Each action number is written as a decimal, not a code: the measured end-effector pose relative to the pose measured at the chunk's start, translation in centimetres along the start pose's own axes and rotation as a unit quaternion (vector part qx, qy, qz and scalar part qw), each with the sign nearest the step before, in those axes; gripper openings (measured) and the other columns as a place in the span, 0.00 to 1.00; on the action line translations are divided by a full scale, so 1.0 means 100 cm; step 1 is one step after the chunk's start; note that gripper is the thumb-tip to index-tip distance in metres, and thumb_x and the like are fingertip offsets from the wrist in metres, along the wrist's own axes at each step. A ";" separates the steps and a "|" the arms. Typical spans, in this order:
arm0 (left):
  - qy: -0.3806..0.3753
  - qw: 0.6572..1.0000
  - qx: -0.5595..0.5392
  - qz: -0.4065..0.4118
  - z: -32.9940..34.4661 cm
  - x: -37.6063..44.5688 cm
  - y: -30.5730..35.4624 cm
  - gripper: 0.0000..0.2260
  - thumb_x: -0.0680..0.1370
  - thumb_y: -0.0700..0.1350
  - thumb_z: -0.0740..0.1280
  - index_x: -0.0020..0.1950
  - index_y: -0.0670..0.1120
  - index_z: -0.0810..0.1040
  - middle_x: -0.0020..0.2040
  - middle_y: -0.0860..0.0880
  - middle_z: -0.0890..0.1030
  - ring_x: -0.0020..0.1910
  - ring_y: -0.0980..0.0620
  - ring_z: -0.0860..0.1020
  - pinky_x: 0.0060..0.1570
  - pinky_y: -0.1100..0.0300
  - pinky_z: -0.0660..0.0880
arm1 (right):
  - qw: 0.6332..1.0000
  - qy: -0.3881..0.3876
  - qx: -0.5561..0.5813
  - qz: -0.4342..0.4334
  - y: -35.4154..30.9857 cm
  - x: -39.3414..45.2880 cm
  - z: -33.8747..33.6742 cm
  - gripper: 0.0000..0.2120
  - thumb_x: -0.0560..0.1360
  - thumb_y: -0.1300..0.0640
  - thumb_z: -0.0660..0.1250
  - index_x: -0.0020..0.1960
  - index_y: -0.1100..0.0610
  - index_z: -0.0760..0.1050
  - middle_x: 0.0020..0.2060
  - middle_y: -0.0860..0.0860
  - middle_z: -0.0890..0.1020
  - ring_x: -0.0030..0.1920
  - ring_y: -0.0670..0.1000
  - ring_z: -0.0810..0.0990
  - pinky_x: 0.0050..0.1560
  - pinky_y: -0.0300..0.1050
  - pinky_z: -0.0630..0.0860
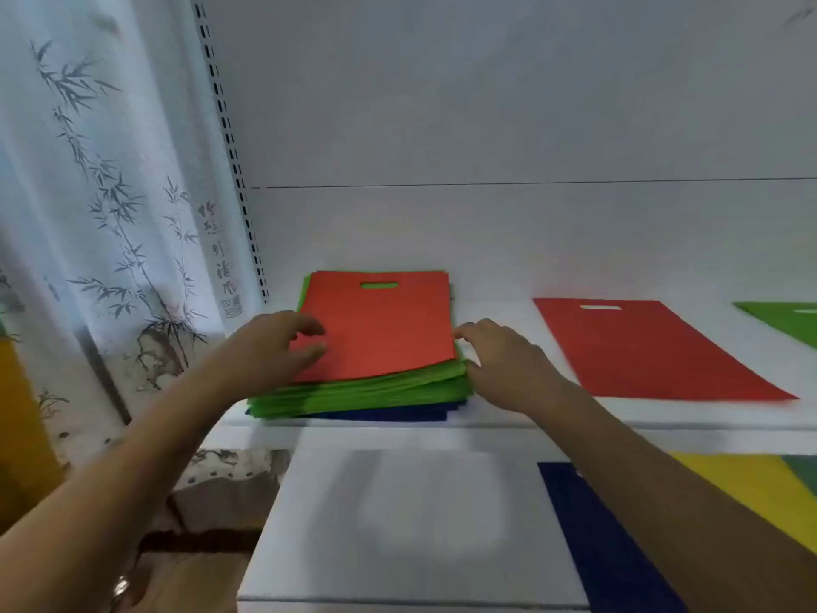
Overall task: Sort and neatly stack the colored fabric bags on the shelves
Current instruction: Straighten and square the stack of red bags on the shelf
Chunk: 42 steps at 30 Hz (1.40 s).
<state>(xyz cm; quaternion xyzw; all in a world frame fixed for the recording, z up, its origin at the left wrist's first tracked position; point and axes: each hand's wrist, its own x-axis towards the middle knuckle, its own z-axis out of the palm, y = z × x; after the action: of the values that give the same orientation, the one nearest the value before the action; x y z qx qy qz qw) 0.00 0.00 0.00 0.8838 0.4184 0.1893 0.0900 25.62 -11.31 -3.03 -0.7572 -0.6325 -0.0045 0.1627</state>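
Hands bracket the stack to square it: left hand (283,342) fingers loosely curled on red bag (376,325), right hand (499,360) fingers relaxed against green bags (367,391) edge.

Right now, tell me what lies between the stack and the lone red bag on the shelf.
Head view: only bare white shelf and the right hand at the stack, short of the red bag.

Person's body, as seen beside the white shelf (442,424): both forearms bare, no sleeves in view. Left hand (274,347) and right hand (504,360) bare, no gloves, no rings, no watch or wristband. Nails short, detail blurred.
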 end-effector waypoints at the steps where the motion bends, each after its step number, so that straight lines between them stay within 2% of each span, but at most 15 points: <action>1: 0.002 1.000 -0.001 -0.003 0.001 0.013 -0.007 0.15 0.77 0.51 0.63 0.62 0.49 0.76 0.61 0.50 0.77 0.59 0.52 0.74 0.57 0.59 0.67 | 1.000 -0.008 -0.005 0.004 0.001 0.017 0.001 0.18 0.76 0.62 0.56 0.64 0.55 0.69 0.60 0.54 0.73 0.58 0.56 0.73 0.53 0.52 0.73; 4: -0.022 0.999 0.012 -0.026 0.006 0.048 -0.028 0.19 0.78 0.53 0.62 0.66 0.48 0.72 0.66 0.48 0.73 0.65 0.50 0.70 0.61 0.59 0.64 | 0.999 -0.025 -0.003 0.029 0.007 0.063 -0.001 0.22 0.76 0.65 0.55 0.67 0.53 0.70 0.63 0.53 0.74 0.61 0.55 0.73 0.56 0.51 0.73; 7: -0.069 0.996 0.005 -0.057 0.017 0.082 -0.045 0.22 0.79 0.55 0.59 0.68 0.43 0.69 0.67 0.44 0.71 0.65 0.47 0.70 0.59 0.59 0.64 | 0.997 0.005 0.034 0.062 0.016 0.105 0.007 0.18 0.79 0.58 0.53 0.67 0.50 0.71 0.65 0.51 0.75 0.62 0.53 0.74 0.61 0.50 0.71; 9: -0.102 0.993 0.020 -0.052 0.022 0.096 -0.051 0.21 0.80 0.55 0.57 0.63 0.41 0.71 0.62 0.42 0.75 0.60 0.46 0.73 0.52 0.59 0.65 | 0.994 0.007 0.054 0.093 0.018 0.123 0.013 0.18 0.80 0.47 0.55 0.66 0.50 0.72 0.63 0.51 0.77 0.61 0.53 0.75 0.59 0.49 0.71; 11: -0.128 0.990 0.035 -0.045 0.031 0.108 -0.058 0.19 0.79 0.58 0.56 0.55 0.42 0.73 0.54 0.44 0.77 0.54 0.46 0.75 0.48 0.58 0.66 | 0.990 -0.017 0.057 0.130 0.021 0.134 0.021 0.25 0.77 0.38 0.58 0.67 0.52 0.70 0.61 0.52 0.78 0.60 0.54 0.76 0.59 0.50 0.72; 13: -0.136 0.988 0.063 -0.029 0.039 0.117 -0.064 0.19 0.78 0.61 0.55 0.47 0.46 0.71 0.48 0.46 0.75 0.51 0.45 0.75 0.47 0.56 0.67 | 0.986 -0.037 0.061 0.151 0.023 0.141 0.029 0.30 0.73 0.34 0.62 0.66 0.54 0.70 0.58 0.53 0.79 0.56 0.55 0.78 0.56 0.51 0.75; 15: -0.144 0.985 0.094 -0.018 0.046 0.120 -0.064 0.23 0.77 0.64 0.53 0.53 0.45 0.72 0.51 0.45 0.74 0.53 0.45 0.74 0.53 0.53 0.69 | 0.978 -0.040 0.116 0.169 0.024 0.144 0.034 0.28 0.71 0.36 0.65 0.63 0.54 0.71 0.54 0.52 0.80 0.50 0.54 0.80 0.51 0.52 0.78; 18: -0.143 0.984 0.107 -0.018 0.054 0.125 -0.060 0.29 0.76 0.65 0.53 0.66 0.44 0.68 0.60 0.41 0.73 0.59 0.43 0.72 0.61 0.51 0.68 | 0.976 -0.006 0.144 0.165 0.025 0.148 0.035 0.25 0.71 0.41 0.68 0.62 0.54 0.71 0.54 0.52 0.80 0.51 0.53 0.79 0.53 0.51 0.77; 23: -0.146 0.985 0.090 -0.014 0.060 0.126 -0.048 0.30 0.77 0.64 0.54 0.71 0.44 0.63 0.68 0.38 0.67 0.69 0.42 0.65 0.67 0.54 0.62 | 0.981 0.054 0.099 0.159 0.027 0.149 0.035 0.28 0.72 0.47 0.69 0.68 0.54 0.67 0.60 0.53 0.77 0.58 0.54 0.76 0.57 0.50 0.74; 25: -0.138 0.988 0.070 -0.005 0.060 0.124 -0.046 0.30 0.77 0.62 0.56 0.72 0.45 0.62 0.71 0.39 0.64 0.72 0.43 0.62 0.69 0.55 0.59 | 0.979 0.094 0.112 0.143 0.026 0.147 0.036 0.27 0.72 0.50 0.70 0.67 0.54 0.67 0.60 0.53 0.77 0.58 0.54 0.76 0.58 0.48 0.73; 30: -0.118 0.993 -0.004 0.010 0.053 0.119 -0.054 0.27 0.76 0.60 0.61 0.72 0.50 0.63 0.69 0.47 0.70 0.66 0.50 0.69 0.62 0.60 0.65 | 0.971 0.143 0.148 0.122 0.029 0.147 0.042 0.11 0.71 0.53 0.71 0.50 0.55 0.74 0.45 0.49 0.79 0.46 0.51 0.77 0.44 0.44 0.71; 33: -0.098 0.995 -0.010 -0.007 0.048 0.117 -0.058 0.28 0.76 0.60 0.61 0.73 0.52 0.61 0.67 0.48 0.72 0.63 0.51 0.72 0.57 0.62 0.66 | 0.970 0.141 0.159 0.115 0.032 0.146 0.043 0.09 0.71 0.52 0.71 0.42 0.57 0.76 0.38 0.49 0.79 0.41 0.51 0.78 0.38 0.43 0.71; 35: -0.077 0.997 -0.024 -0.010 0.045 0.115 -0.061 0.27 0.76 0.59 0.62 0.73 0.51 0.62 0.67 0.49 0.72 0.62 0.51 0.72 0.54 0.63 0.65 | 0.969 0.144 0.171 0.106 0.032 0.143 0.043 0.09 0.71 0.53 0.71 0.44 0.58 0.77 0.40 0.50 0.80 0.41 0.51 0.79 0.40 0.44 0.73; 39: -0.060 0.996 -0.048 -0.052 0.042 0.111 -0.067 0.27 0.76 0.58 0.63 0.72 0.51 0.64 0.67 0.47 0.72 0.64 0.49 0.71 0.57 0.60 0.65 | 0.958 0.160 0.216 0.097 0.034 0.137 0.043 0.08 0.74 0.56 0.68 0.51 0.56 0.74 0.46 0.49 0.80 0.46 0.49 0.77 0.45 0.42 0.71; 42: -0.074 0.994 -0.050 -0.062 0.041 0.109 -0.069 0.27 0.75 0.58 0.64 0.72 0.52 0.64 0.66 0.47 0.73 0.63 0.49 0.71 0.56 0.59 0.66 | 0.947 0.154 0.266 0.090 0.035 0.131 0.036 0.14 0.75 0.61 0.66 0.60 0.55 0.72 0.53 0.47 0.78 0.50 0.46 0.77 0.49 0.38 0.70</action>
<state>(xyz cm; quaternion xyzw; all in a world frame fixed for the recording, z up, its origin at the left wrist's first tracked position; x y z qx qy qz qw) 3.09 12.78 -3.08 0.8620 0.4547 0.1383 0.1759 30.88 1.61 -4.54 -0.7306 -0.5072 0.0617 0.4530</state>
